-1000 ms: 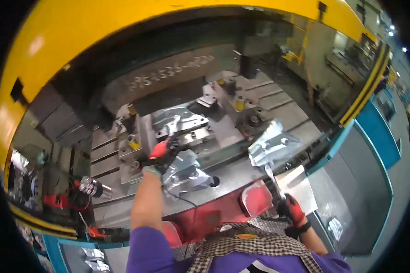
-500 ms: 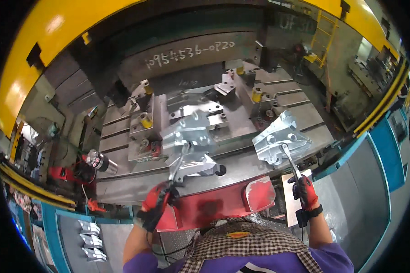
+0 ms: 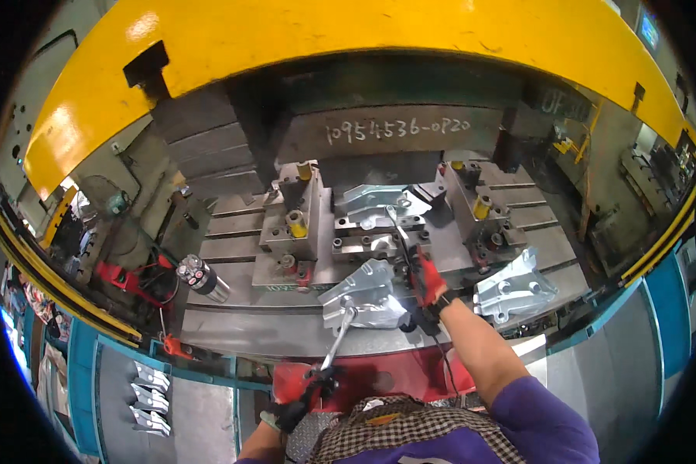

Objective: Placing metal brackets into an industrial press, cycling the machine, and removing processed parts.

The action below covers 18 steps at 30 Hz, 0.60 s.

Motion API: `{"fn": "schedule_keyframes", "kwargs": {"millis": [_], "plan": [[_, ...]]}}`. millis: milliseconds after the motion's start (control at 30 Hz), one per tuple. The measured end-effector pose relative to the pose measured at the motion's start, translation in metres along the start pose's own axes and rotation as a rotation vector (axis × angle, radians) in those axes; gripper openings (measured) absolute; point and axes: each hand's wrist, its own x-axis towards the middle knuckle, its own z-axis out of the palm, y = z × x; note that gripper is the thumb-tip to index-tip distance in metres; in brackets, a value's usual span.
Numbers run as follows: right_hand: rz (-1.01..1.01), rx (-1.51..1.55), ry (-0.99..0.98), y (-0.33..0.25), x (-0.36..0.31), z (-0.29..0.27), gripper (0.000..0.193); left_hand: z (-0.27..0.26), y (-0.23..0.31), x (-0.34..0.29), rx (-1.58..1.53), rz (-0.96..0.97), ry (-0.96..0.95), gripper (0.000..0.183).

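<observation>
My left hand (image 3: 298, 398), in a red and black glove, is closed around a metal rod with a round end (image 3: 337, 342). That end rests on a shiny stamped metal part (image 3: 373, 295) at the front edge of the press bed. Reaching farther in, my right hand (image 3: 427, 280) grips a similar metal rod (image 3: 401, 232). Its round tip meets a second stamped part (image 3: 380, 203), which lies on the die in the middle. Another stamped part (image 3: 516, 288) sits at the bed's right front, apart from both hands.
Steel die blocks (image 3: 295, 255) with yellow posts flank the middle. Overhead runs a yellow press frame (image 3: 348, 31). A silver cylinder (image 3: 203, 278) stands at left. Several stamped parts (image 3: 151, 398) lie on the lower-left chute. A red padded ledge (image 3: 379, 375) runs before me.
My right hand has left the part at the right front and reached inward to the die with its rod. The left part, blurred earlier, now sits at the bed's front edge. The view has shifted.
</observation>
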Motion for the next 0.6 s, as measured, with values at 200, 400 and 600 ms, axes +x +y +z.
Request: {"fn": "schedule_keyframes", "kwargs": {"millis": [200, 400, 600], "plan": [[-0.135, -0.460, 0.098, -0.015, 0.100, -0.023, 0.060, 0.000, -0.029, -0.013, -0.240, -0.152, -0.054, 0.037], [-0.373, -1.048, 0.117, -0.055, -0.037, 0.027, 0.065, 0.000, -0.045, -0.059, -0.248, -0.345, -0.097, 0.040], [0.012, -0.597, -0.578, -0.024, -0.200, -0.095, 0.043, -0.004, -0.084, -0.097, 0.462, -0.048, -0.189, 0.047]]}}
